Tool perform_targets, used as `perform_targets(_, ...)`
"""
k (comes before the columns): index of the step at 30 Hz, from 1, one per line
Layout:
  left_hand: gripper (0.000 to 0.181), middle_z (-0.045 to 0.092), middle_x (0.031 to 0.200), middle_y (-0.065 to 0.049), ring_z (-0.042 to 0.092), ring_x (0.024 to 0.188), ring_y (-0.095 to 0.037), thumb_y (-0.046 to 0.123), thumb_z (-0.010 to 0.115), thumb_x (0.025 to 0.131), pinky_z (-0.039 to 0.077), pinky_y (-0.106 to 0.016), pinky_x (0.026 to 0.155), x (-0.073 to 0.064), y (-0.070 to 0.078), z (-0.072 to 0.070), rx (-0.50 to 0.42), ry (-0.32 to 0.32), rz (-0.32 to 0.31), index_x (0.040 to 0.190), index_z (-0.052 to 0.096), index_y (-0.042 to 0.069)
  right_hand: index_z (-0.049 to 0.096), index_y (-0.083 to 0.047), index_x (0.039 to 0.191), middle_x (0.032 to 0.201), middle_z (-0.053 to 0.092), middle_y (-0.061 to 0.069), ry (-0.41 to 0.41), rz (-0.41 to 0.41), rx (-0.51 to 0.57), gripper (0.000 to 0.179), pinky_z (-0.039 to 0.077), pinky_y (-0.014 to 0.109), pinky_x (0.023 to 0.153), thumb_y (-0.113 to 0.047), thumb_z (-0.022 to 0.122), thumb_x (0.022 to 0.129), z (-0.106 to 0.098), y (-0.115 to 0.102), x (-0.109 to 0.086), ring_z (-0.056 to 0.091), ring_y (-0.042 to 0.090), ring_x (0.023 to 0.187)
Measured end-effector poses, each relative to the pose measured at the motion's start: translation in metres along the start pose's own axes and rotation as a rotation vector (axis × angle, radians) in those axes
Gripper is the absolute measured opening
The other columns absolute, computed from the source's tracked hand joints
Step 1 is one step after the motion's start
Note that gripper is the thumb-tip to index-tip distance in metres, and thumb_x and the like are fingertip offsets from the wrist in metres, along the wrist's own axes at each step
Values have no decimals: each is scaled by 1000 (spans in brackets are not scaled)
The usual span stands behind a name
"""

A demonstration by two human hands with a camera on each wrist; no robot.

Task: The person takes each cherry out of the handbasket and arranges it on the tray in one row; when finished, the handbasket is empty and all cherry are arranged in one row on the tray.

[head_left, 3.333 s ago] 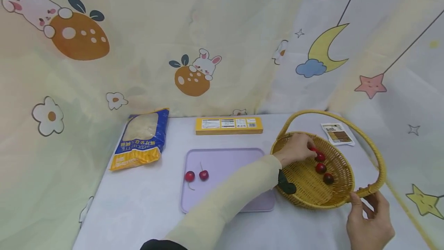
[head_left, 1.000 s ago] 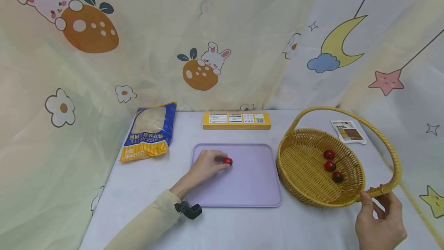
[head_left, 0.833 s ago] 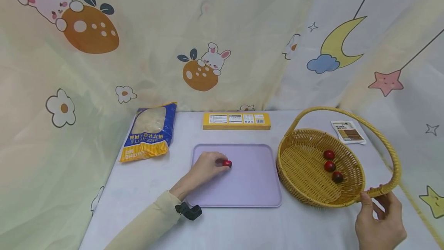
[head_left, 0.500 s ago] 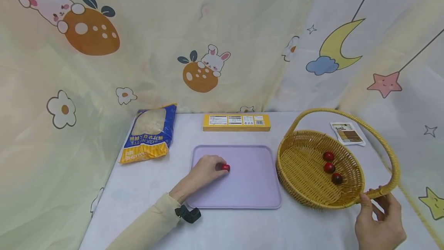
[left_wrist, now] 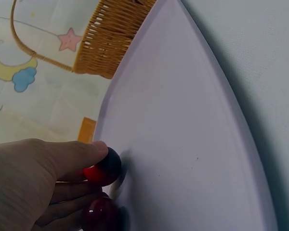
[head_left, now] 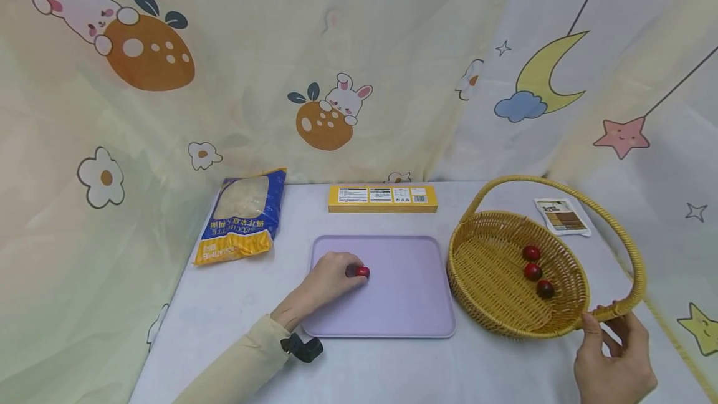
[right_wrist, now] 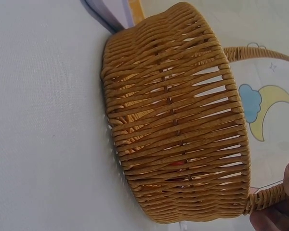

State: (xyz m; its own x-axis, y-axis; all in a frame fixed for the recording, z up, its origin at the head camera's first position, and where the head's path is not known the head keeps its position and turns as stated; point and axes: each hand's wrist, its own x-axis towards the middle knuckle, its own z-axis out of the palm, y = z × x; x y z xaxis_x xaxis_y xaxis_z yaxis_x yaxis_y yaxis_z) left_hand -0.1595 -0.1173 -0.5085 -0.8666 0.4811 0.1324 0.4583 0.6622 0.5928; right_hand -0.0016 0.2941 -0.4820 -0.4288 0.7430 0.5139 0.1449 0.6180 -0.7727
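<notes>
My left hand [head_left: 330,279] is low over the lilac tray [head_left: 412,304], pinching a dark red cherry [left_wrist: 102,167] between thumb and fingers. A second cherry [left_wrist: 101,214] lies right beside it under the fingers in the left wrist view; the hand hides it in the head view. At the right, my right hand [head_left: 614,354] grips the base of the handle of a yellow wicker basket [head_left: 493,285], thumb near the rim. Inside the basket, three cherries [head_left: 532,271] lie in a row along its right side.
Behind the tray lies a yellow box [head_left: 382,199]. A blue and yellow pasta bag [head_left: 241,217] sits at the back left. A small white and brown packet [head_left: 563,216] lies behind the basket, partly under its arching handle. A printed cloth [head_left: 241,80] hangs behind the table.
About three seconds ago my left hand was in the basket at the cherries; now it is over the tray. In the last second it shifted slightly nearer and left. The right hand keeps its grip.
</notes>
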Motion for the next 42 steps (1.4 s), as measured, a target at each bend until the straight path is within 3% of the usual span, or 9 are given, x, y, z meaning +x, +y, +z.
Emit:
perform_targets(7, 21, 77, 90, 2, 64, 76, -9, 24, 85, 89, 51, -22, 68, 1, 1, 1, 3, 1, 10, 105, 81, 10, 65, -27, 139, 125, 69, -13, 8, 1, -3, 53, 46, 0, 86, -10, 80, 92, -3, 2, 1, 58, -15, 108)
perform_targets(10, 25, 78, 95, -2, 70, 82, -13, 23, 85, 88, 57, -28, 74, 3, 5, 1, 25, 36, 36, 107, 80, 8, 65, -27, 139, 125, 69, -13, 8, -3, 0, 53, 46, 0, 86, -10, 80, 92, -4, 1, 0, 58, -15, 108)
perform_targets(16, 34, 79, 114, -9, 77, 98, -21, 24, 84, 90, 61, -38, 86, 13, 32, -8, -27, 102, 131, 116, 78, 4, 64, -27, 139, 125, 69, -13, 11, -15, -3, 53, 46, 0, 86, -12, 81, 92, -6, 3, 1, 59, -15, 109)
perform_targets(21, 41, 76, 125, -5, 73, 114, -23, 32, 81, 93, 59, -39, 96, 32, 65, -10, -225, 4, 160, 130, 75, 13, 65, -25, 139, 120, 65, -26, 12, -44, 36, 53, 47, 0, 86, -11, 81, 91, -5, 6, 3, 60, -14, 109)
perform_targets(24, 45, 75, 130, -2, 73, 117, -20, 36, 80, 93, 58, -33, 99, 46, 86, -8, -374, -55, 170, 134, 73, 19, 65, -24, 139, 117, 58, -35, 0, -70, 56, 54, 47, 1, 86, -7, 81, 90, -4, 8, 5, 60, -14, 108)
perform_targets(30, 46, 75, 129, 4, 72, 115, -8, 35, 83, 91, 56, -20, 95, 81, 122, 14, -585, -168, 155, 133, 73, 17, 65, -22, 139, 115, 55, -39, -3, -75, 43, 56, 47, 1, 86, -3, 81, 89, -3, 9, 7, 58, -18, 107)
perform_targets(36, 44, 75, 128, 5, 72, 110, -1, 34, 83, 91, 54, -14, 90, 110, 148, 46, -623, -254, 122, 131, 74, 16, 66, -17, 138, 113, 55, -39, -6, -78, 62, 55, 46, 0, 84, 3, 80, 88, -2, 13, 6, 59, -18, 105)
perform_targets(42, 43, 78, 121, 4, 70, 101, 7, 34, 84, 90, 53, -13, 88, 128, 163, 61, -597, -279, 85, 129, 76, 18, 65, -18, 140, 117, 61, -26, -24, -77, 27, 55, 45, -1, 85, -4, 81, 89, -1, 10, 3, 56, -20, 105)
